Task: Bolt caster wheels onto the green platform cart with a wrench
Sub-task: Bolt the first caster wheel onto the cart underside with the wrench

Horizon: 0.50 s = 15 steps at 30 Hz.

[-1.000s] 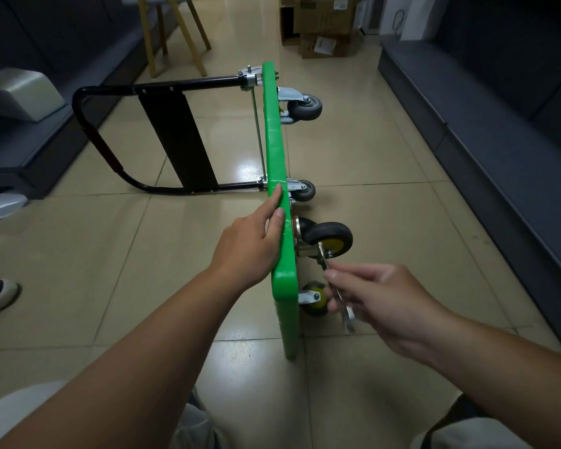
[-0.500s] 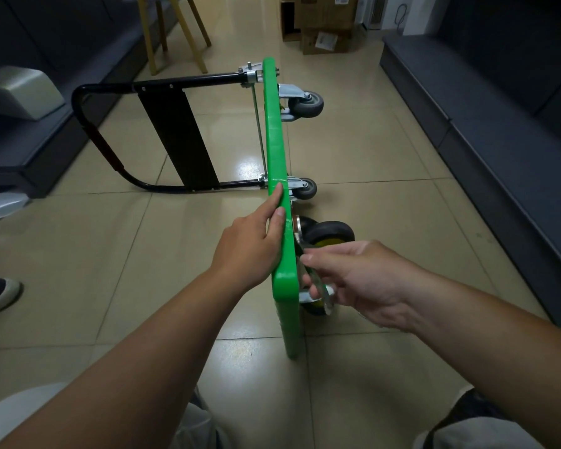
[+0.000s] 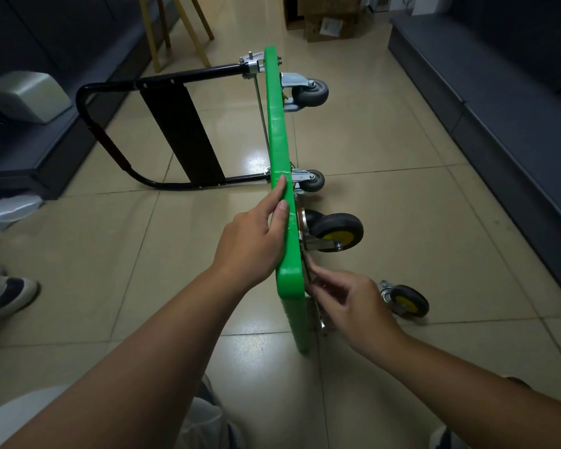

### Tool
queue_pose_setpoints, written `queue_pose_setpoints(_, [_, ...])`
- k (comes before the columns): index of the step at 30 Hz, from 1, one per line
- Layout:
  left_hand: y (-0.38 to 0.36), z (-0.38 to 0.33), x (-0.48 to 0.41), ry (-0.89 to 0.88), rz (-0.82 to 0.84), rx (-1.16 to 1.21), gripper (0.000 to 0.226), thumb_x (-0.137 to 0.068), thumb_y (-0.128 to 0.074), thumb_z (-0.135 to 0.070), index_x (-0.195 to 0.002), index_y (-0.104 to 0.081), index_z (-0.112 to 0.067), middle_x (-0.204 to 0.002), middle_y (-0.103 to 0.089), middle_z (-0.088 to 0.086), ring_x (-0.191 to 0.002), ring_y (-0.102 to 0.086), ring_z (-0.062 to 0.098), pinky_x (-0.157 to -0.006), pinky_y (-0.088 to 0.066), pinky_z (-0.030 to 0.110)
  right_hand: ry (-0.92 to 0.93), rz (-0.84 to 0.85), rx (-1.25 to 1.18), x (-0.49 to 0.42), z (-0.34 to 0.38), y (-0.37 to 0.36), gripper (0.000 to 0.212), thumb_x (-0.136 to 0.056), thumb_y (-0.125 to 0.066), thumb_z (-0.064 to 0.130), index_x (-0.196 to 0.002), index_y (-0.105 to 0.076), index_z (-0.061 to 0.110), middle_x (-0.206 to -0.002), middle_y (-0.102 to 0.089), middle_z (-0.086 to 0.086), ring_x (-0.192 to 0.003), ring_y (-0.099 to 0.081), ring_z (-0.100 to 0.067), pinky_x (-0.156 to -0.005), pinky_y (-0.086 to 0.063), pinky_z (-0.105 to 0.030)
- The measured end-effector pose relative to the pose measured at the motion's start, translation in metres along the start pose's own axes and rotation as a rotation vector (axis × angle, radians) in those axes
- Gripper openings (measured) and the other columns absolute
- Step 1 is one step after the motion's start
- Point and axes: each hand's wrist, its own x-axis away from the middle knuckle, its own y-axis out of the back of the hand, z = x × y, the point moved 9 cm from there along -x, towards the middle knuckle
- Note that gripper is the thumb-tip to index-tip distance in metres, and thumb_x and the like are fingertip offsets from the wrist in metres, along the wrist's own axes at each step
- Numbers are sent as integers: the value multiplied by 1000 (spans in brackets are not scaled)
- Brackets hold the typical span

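Observation:
The green platform cart (image 3: pixel 277 124) stands on its long edge on the tiled floor, its black handle (image 3: pixel 110 150) folded out to the left. My left hand (image 3: pixel 256 241) rests on the deck's top edge with straight fingers. A black caster with a yellow hub (image 3: pixel 336 233) sits on the underside near me. My right hand (image 3: pixel 347 306) pinches the metal wrench (image 3: pixel 306 270) flat against the underside just below that caster. A second yellow-hub caster (image 3: pixel 405 301) lies loose on the floor to the right. Two grey casters (image 3: pixel 310 92) (image 3: pixel 311 180) are mounted at the far end.
Dark grey benches (image 3: pixel 515 124) line both sides of the aisle. A grey box (image 3: pixel 23 95) sits on the left bench. Someone's shoe (image 3: pixel 4 296) is at the left edge. Wooden stool legs (image 3: pixel 175 27) and cardboard boxes (image 3: pixel 327 17) stand at the far end.
My right hand has dropped lower and swung the wrench down against the deck's underside. The loose caster on the floor is now uncovered. My left hand has stayed put.

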Motion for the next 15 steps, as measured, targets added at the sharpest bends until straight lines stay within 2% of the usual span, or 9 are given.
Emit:
queue_pose_setpoints(3, [-1,0,-1,0,-5,0,47,-110,-31,-45,-154,-19,-55,-122,-70,14,-100,-65,29,-88,-53,48,56,-4,32,-9,-4,-4,53,-90,-71,3,-135,-59,30,-117,-71,8,-103,-68,-4,-87,-49,-11])
queue_pose_setpoints(5, [-1,1,-1,-2,-8,5,47,-110,-31,-45,-154,-20,-56,-120,-70,14,-99,-65,29,-88,-53,48,63,-12,44,-15,-5,-7,54,-91,-70,3,-133,-58,35,-119,-70,9,-102,-67,1,-87,-47,-7])
queue_pose_setpoints(8, [0,1,0,2,-1,21,47,-110,-31,-46,-154,-19,-56,-121,-70,15,-100,-65,29,-87,-53,49,29,6,51,-7,-6,-6,58,-90,-70,3,-128,-55,44,-105,-73,5,-90,-70,-13,-81,-51,-11])
queue_pose_setpoints(10, [0,0,1,12,10,12,47,-110,-30,-46,-154,-18,-57,-124,-69,14,-103,-65,30,-89,-53,49,-23,77,76,10,-9,-2,60,-89,-72,3,-130,-54,44,-93,-71,-3,-77,-64,-14,-76,-52,-17])
queue_pose_setpoints(13, [0,-1,1,25,17,5,48,-110,-30,-47,-155,-18,-55,-123,-70,13,-101,-65,29,-87,-53,48,-175,124,20,41,-20,15,53,-88,-74,6,-130,-62,37,-87,-72,-6,-76,-67,-18,-73,-58,-31])
queue_pose_setpoints(15, [0,0,1,35,13,14,48,-109,-30,-47,-155,-17,-55,-117,-71,11,-92,-66,26,-83,-55,48,-324,62,-109,55,-26,29,40,-88,-73,3,-123,-69,22,-84,-75,-8,-74,-72,-26,-65,-59,-30])
